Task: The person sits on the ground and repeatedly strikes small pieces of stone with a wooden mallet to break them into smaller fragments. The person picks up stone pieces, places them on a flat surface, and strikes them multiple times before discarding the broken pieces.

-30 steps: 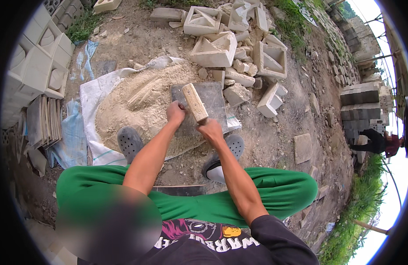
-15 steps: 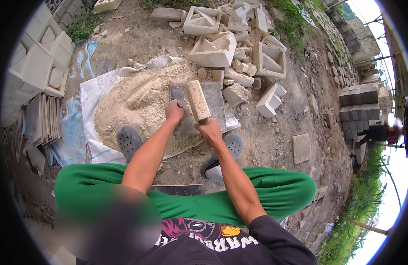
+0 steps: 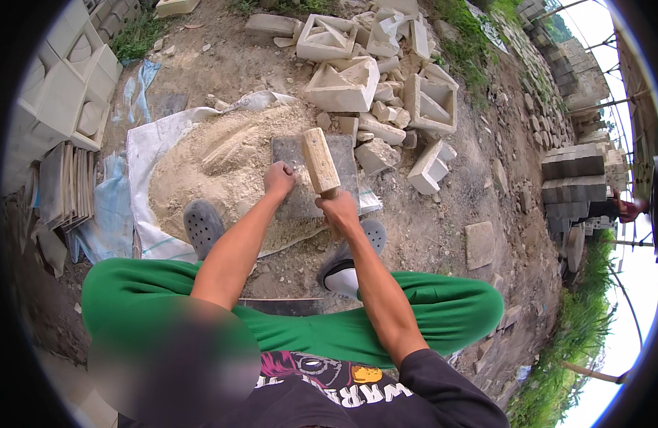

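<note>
My right hand (image 3: 337, 208) is wrapped round the handle of a wooden mallet (image 3: 320, 162), whose pale, blocky head points away from me. Under the mallet lies a flat dark grey slab (image 3: 348, 160). My left hand (image 3: 280, 180) is closed in a fist low over the slab's left side; what its fingers hold, if anything, is hidden. Left of the slab, a heap of pale crushed stone (image 3: 215, 153) spreads over a white woven sack (image 3: 140, 153). My feet, in grey clogs, are on either side of my hands.
Broken pale blocks (image 3: 343, 84) and rubble lie beyond the slab. Stacked pale blocks (image 3: 54, 93) and thin boards (image 3: 67, 187) stand at the left. A flat stone (image 3: 479, 245) lies to the right. Grey blocks (image 3: 575, 175) and a partly visible person (image 3: 623, 208) are at far right.
The whole view has shifted slightly. My hands and the mallet keep nearly the same place over the slab. The distant person at far right has moved a little.
</note>
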### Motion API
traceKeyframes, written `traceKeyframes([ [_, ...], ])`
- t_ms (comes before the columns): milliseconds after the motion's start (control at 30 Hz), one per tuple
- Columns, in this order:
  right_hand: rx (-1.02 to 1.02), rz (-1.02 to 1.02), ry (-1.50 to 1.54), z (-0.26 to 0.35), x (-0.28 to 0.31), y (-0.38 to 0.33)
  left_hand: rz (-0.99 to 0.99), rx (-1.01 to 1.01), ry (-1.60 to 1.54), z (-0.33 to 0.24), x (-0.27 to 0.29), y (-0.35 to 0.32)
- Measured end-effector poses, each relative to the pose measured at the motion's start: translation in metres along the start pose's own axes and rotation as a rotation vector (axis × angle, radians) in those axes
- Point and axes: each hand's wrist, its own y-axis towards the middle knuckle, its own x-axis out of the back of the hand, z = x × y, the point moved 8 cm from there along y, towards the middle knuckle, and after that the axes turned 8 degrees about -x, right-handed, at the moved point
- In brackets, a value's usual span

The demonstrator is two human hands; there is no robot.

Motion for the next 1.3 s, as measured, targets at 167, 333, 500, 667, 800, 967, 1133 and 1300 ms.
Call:
traceKeyframes([
  [167, 0.060, 0.004, 0.072, 0.021, -0.004, -0.012, 0.011, 0.014, -0.023, 0.011, 0.003, -0.006],
  [333, -0.052, 0.035, -0.292, -0.040, -0.017, 0.025, 0.004, 0.039, -0.015, -0.003, 0.000, -0.003],
  [500, 0.057, -0.001, 0.046, 0.012, 0.001, -0.008, 0.011, 0.006, -0.003, 0.007, 0.000, -0.007],
  [667, -0.063, 0.025, -0.099, -0.029, -0.027, 0.018, -0.014, -0.035, 0.009, -0.004, -0.005, -0.001],
  [800, -0.144, 0.103, -0.113, -0.043, -0.030, 0.019, 0.021, 0.031, 0.005, 0.002, -0.003, 0.003],
  [967, -0.187, 0.116, 0.046, -0.032, -0.002, 0.001, 0.099, -0.001, 0.051, 0.003, -0.009, 0.005],
  [1133, -0.158, 0.058, 0.274, -0.032, 0.024, -0.014, 0.165, -0.188, 0.206, -0.031, -0.013, -0.006],
  [1300, -0.128, 0.044, 0.258, -0.025, 0.031, -0.023, 0.164, -0.371, 0.255, -0.049, -0.010, -0.012],
])
